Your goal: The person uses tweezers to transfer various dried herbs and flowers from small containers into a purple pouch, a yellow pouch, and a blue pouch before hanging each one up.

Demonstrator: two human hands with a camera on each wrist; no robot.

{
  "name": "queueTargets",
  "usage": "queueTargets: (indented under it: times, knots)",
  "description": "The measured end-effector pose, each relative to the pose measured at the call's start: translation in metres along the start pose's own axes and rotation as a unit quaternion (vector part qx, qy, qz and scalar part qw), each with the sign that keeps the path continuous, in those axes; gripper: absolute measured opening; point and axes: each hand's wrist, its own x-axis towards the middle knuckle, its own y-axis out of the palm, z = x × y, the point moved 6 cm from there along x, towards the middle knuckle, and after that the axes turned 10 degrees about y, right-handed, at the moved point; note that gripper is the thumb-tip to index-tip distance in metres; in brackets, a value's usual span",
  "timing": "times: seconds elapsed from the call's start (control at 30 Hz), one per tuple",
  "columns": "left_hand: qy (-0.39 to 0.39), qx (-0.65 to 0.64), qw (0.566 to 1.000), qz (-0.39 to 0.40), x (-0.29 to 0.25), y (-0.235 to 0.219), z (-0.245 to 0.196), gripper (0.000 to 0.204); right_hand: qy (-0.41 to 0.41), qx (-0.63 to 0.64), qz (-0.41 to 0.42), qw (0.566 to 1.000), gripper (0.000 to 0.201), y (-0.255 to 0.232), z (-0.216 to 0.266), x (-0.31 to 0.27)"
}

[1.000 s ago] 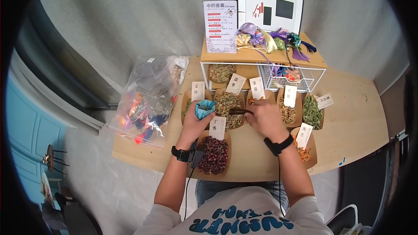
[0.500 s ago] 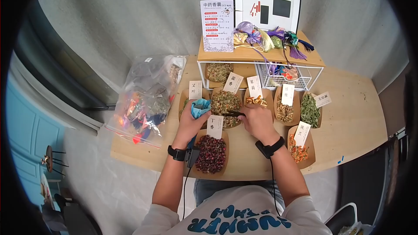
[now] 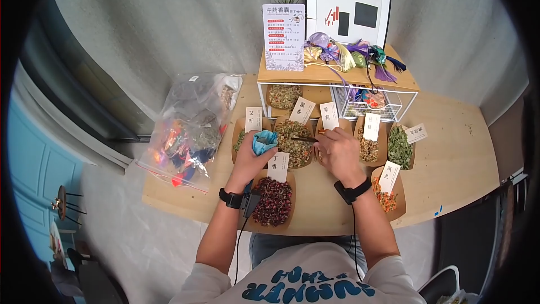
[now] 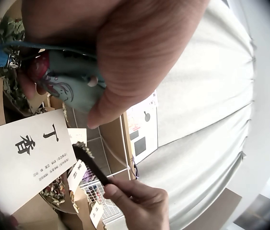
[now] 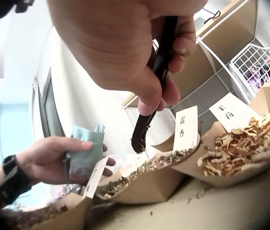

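The left hand (image 3: 247,163) grips a small light-blue cloth pouch (image 3: 264,142), its mouth facing up. The right hand (image 3: 344,155) pinches the handle of a dark spoon (image 3: 305,139) over a tray of mixed dried herbs (image 3: 297,156). In the left wrist view, crumbs of herb lie on the spoon (image 4: 96,168), apart from the pouch (image 4: 75,86). In the right wrist view the spoon's tip (image 5: 138,139) hangs above the herb tray (image 5: 149,184), with bits clinging to it. The pouch's inside cannot be made out.
Nearest the person is a tray of dark red buds (image 3: 273,201). Trays with white cards stand right, including green leaves (image 3: 400,147) and orange pieces (image 3: 385,198). A clear plastic bag (image 3: 188,129) lies left. Behind is a wooden shelf (image 3: 337,76) holding tasselled pouches.
The spoon has come up from the herbs, with the right hand slightly higher and further right. The left hand still holds the pouch in nearly the same place.
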Motion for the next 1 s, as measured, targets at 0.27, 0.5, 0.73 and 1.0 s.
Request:
queueTargets:
  times: [0.27,0.5,0.73,1.0]
  knots:
    - [0.025,0.030,0.999,0.017,0.002,0.005,0.004,0.047,-0.053,0.101,0.006,0.993,0.015,-0.025,0.038,0.031]
    - [-0.005,0.025,0.999,0.023,-0.010,-0.001,-0.007,0.051,-0.074,0.118,0.079,0.987,0.017,-0.018,0.055,0.036]
    - [0.130,0.043,0.990,-0.036,-0.039,-0.012,-0.035,0.057,0.046,0.090,0.059,0.993,0.018,-0.021,0.012,0.024]
    - [0.037,-0.132,0.973,-0.186,-0.061,-0.047,-0.046,0.056,0.035,0.022,0.082,0.996,0.012,0.028,0.004,0.006]
